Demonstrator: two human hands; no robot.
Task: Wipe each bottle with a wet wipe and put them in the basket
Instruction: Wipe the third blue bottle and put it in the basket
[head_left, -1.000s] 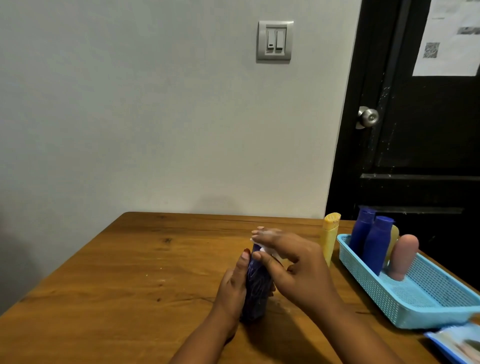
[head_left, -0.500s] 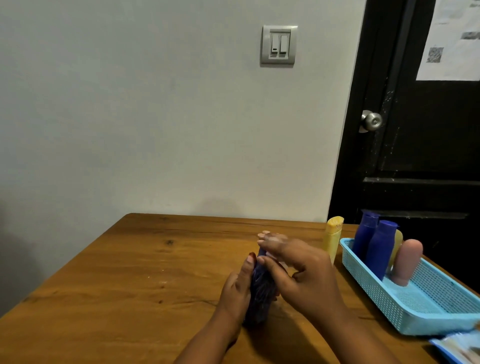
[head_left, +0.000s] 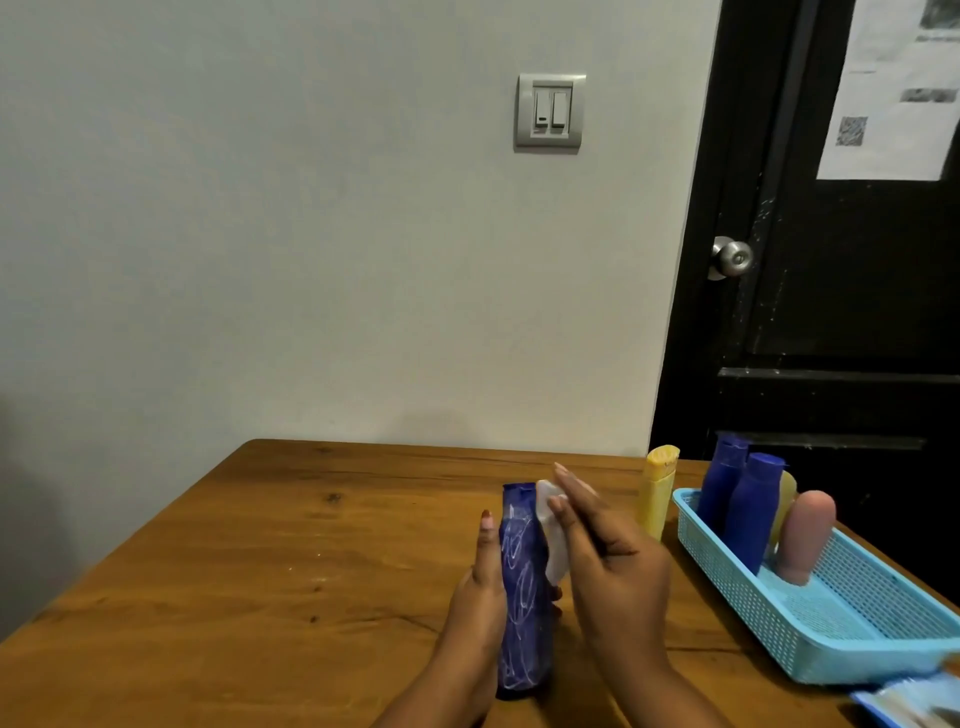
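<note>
Blue bottle (head_left: 521, 592) upright, gripped by left hand (head_left: 480, 597), right hand (head_left: 608, 561) pressing wet wipe (head_left: 551, 535) against it

A single head-worn camera looks forward and slightly down across the tabletop (head_left: 260, 571), close above the hands (head_left: 613, 571), toward the wall (head_left: 311, 260).

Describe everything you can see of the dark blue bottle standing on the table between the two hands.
The dark blue plastic bottle with white looping print stands upright on the brown wooden table, left of the light blue mesh plastic basket. It is tall and slim, with a flat blue top. The left hand grips its left side, thumb up along it. The right hand presses a crumpled white wet wipe against its upper right side. Its base is partly hidden by the left hand.
</note>
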